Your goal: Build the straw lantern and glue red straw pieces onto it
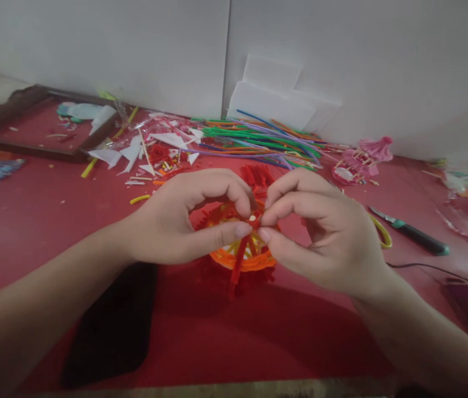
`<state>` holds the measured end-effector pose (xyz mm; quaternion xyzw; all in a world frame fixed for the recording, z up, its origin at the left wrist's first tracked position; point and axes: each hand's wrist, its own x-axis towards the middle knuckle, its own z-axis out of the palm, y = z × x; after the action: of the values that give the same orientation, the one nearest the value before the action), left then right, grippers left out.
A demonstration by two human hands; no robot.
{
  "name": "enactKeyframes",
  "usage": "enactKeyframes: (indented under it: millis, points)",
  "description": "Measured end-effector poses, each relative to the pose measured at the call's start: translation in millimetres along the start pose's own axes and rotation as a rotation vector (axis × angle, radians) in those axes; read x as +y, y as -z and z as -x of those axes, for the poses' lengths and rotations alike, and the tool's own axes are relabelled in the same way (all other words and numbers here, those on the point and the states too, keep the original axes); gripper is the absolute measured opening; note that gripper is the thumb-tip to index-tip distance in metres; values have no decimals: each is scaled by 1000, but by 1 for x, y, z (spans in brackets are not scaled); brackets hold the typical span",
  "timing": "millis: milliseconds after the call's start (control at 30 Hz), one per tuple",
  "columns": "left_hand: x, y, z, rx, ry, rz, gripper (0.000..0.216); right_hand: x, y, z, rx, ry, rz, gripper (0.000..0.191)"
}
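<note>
My left hand (204, 218) pinches a red pipe cleaner (240, 257) at the top of a small craft piece, thumb and forefinger close together. Facing it, my right hand (320, 232) has its thumb and fingertips closed at the same spot; the fingers partly hide what they grip. A tiny pale round tip (252, 218) shows between the two hands. Below the fingers, the craft piece has an orange rim (254, 262) and yellow spokes, and stands on the red table. Short red fuzzy pieces (257, 176) stick up behind it.
Pipe cleaners (258, 138) in many colours lie at the back by white papers (275, 99). Scraps (163, 143) and a dark frame (26, 143) are left. A pink craft (366, 157) and a knife (420, 236) lie right. A black phone (113, 326) is near the front.
</note>
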<state>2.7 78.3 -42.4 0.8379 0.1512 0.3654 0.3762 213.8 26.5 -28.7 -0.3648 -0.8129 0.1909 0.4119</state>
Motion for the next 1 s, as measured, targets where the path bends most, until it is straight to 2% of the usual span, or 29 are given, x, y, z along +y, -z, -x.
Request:
enactKeyframes:
  millis: [667,1000]
  points:
    - [1,0,0,5,5,-14,9,0,-2,1,9,-15,-46,13]
    - [2,0,2,46,10,-71,8,1,-3,2,23,-16,-43,13]
